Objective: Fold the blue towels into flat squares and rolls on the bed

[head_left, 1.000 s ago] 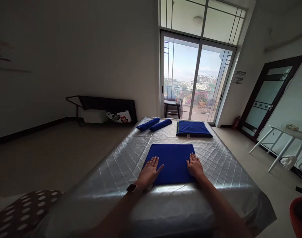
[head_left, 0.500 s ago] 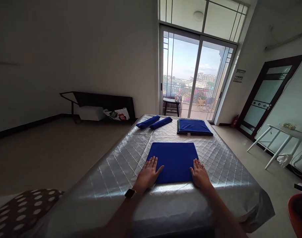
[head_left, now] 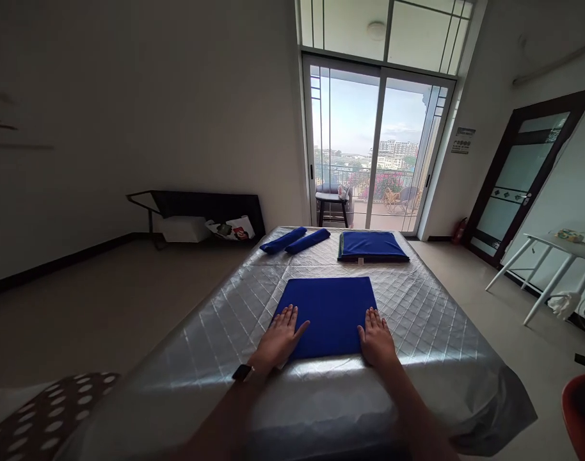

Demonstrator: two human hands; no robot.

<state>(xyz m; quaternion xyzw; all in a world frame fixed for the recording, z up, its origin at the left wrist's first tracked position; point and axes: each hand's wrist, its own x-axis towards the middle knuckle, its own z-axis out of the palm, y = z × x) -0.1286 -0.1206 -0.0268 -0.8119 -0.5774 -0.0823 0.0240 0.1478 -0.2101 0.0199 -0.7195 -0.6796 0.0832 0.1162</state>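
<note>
Dim; daylight from glass doors [head_left: 376,144]; glare on silver sheet [head_left: 424,320]; frame edges stretched.

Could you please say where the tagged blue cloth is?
In the head view, the cloth lies far back on the silver cover, right of the blue rolls.

Folded blue cloth [head_left: 328,310]; flat, smooth, roughly square; lying face-up

The left hand [head_left: 279,338] and right hand [head_left: 377,340] hide the near corners of a folded blue cloth [head_left: 328,310], their palms out of sight. Polka-dot fabric [head_left: 50,416] at lower left and a red object [head_left: 579,406] at right run out of frame; the wall sign's [head_left: 463,141] lettering is too small to read.
</note>
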